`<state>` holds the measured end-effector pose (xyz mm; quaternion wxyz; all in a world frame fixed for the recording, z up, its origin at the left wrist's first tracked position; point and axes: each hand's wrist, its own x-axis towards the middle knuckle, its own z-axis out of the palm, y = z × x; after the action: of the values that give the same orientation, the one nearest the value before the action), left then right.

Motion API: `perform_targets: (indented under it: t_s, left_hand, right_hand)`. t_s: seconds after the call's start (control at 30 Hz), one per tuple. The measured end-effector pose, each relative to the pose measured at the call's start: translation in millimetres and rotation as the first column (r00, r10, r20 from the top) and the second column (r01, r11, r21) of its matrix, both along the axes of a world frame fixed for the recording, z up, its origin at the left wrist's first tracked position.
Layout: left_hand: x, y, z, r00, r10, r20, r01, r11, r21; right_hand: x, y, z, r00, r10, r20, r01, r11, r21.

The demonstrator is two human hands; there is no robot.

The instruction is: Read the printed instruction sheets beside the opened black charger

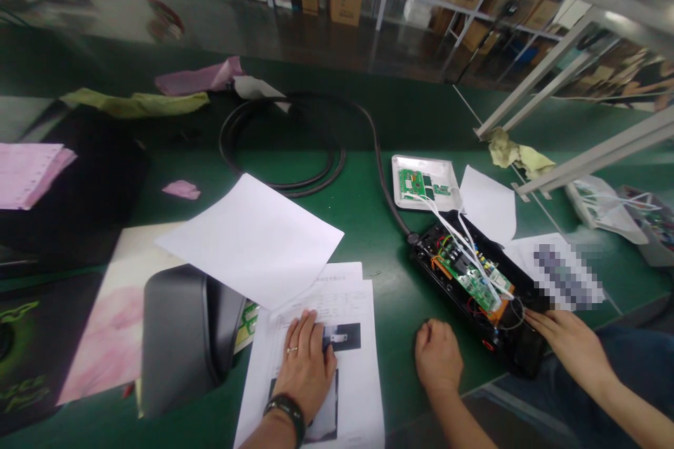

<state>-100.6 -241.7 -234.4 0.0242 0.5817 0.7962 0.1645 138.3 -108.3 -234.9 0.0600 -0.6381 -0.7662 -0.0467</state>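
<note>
Two or more printed pages [363, 379]: lying on the green bench [392, 358] in the near middle, photographs and text partly covered by a palm.
Left hand [305, 365]: from my remote seat I see it flat on those pages, fingers extended, gripping nothing; it wears a ring and a dark wristband [287, 412].
Curled hand [439, 358]: a closed fist resting on the bench beside the black housing; I cannot tell whether it is the wearer's right or a co-worker's left, nor whether anything is inside it.
Blank sheet [263, 238]: overlaps the top of the pages and the grey plastic shell [176, 337]; I judge that a sideways sweep of the palm could drag or crease it.
Black housing [526, 351]: open, circuit board [468, 280] exposed, a co-worker's hand [566, 333] at its near end.
White leads [468, 249]: run from the housing to the white cover [434, 168]; shifting either part alone might strain their connections.
Black cable [387, 182]: loops behind and enters the housing; a snag on the coil could, I think, swing the housing round.
</note>
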Motion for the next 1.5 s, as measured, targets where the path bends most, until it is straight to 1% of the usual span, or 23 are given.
perform_targets:
  t_s: [0.13, 0.27, 0.33, 0.43, 0.5, 0.57, 0.63, 0.7, 0.77, 1.0, 1.1, 1.23, 1.4, 1.5]
  left_hand:
    - [-3.3, -2.4, -3.6, 1.0, -0.013, 0.008, 0.013, 1.0, -0.011]
    - [-18.6, -9.0, -4.2, 0.995, -0.102, 0.014, 0.102, 0.994, -0.043]
    - [-29.4, -11.9, 1.7, 0.99, -0.124, 0.064, 0.129, 0.988, -0.081]
    - [-43.2, -12.3, 16.9, 0.975, -0.143, 0.173, 0.166, 0.977, -0.13]
    - [-48.7, -10.3, 26.8, 0.966, -0.159, 0.206, 0.198, 0.963, -0.183]
    - [-51.7, -8.0, 33.7, 0.959, -0.146, 0.242, 0.21, 0.941, -0.264]
    - [-53.9, -6.6, 36.9, 0.942, -0.118, 0.313, 0.222, 0.921, -0.32]
    - [-56.7, -6.7, 37.2, 0.916, -0.107, 0.387, 0.241, 0.917, -0.317]
    - [-60.4, -7.6, 36.1, 0.892, -0.123, 0.434, 0.273, 0.913, -0.302]
    - [-77.3, -10.0, 36.6, 0.864, -0.202, 0.46, 0.376, 0.868, -0.325]
    - [-82.8, -9.5, 38.3, 0.85, -0.241, 0.469, 0.417, 0.851, -0.318]
    - [-84.0, -9.7, 40.1, 0.849, -0.234, 0.474, 0.424, 0.837, -0.346]
    - [-82.0, -11.7, 41.2, 0.849, -0.239, 0.471, 0.419, 0.847, -0.326]
    - [-81.8, -10.7, 42.2, 0.851, -0.234, 0.47, 0.419, 0.843, -0.339]
  right_hand:
    - [-0.6, 0.6, -0.5, 1.0, 0.008, 0.01, -0.009, 1.0, 0.027]
    - [-1.4, 0.1, -0.1, 1.0, -0.012, 0.025, 0.012, 1.0, 0.011]
    - [-1.1, -0.5, 0.7, 0.999, -0.018, 0.027, 0.017, 1.0, 0.008]
    - [-0.5, -1.4, 1.8, 0.999, -0.006, 0.031, 0.005, 1.0, 0.03]
    - [-0.3, -1.9, 2.3, 1.0, 0.008, 0.029, -0.009, 0.999, 0.05]
    - [-0.4, -2.2, 2.6, 1.0, 0.018, 0.018, -0.019, 0.997, 0.073]
    - [-0.4, -2.3, 2.8, 1.0, 0.024, 0.008, -0.025, 0.996, 0.089]
    - [-0.2, -2.4, 3.1, 1.0, 0.026, 0.006, -0.026, 0.996, 0.091]
    - [-0.1, -2.6, 3.3, 1.0, 0.022, 0.012, -0.023, 0.996, 0.086]
    - [-0.5, -3.5, 3.7, 0.999, 0.017, 0.033, -0.02, 0.993, 0.113]
    - [-0.4, -3.5, 4.0, 0.999, 0.007, 0.037, -0.011, 0.994, 0.104]
    - [0.1, -3.6, 4.5, 0.999, 0.004, 0.051, -0.008, 0.996, 0.089]
    - [-0.2, -3.0, 5.2, 0.999, 0.002, 0.048, -0.006, 0.996, 0.086]
    - [-0.5, -2.6, 6.0, 0.999, 0.01, 0.042, -0.013, 0.996, 0.086]
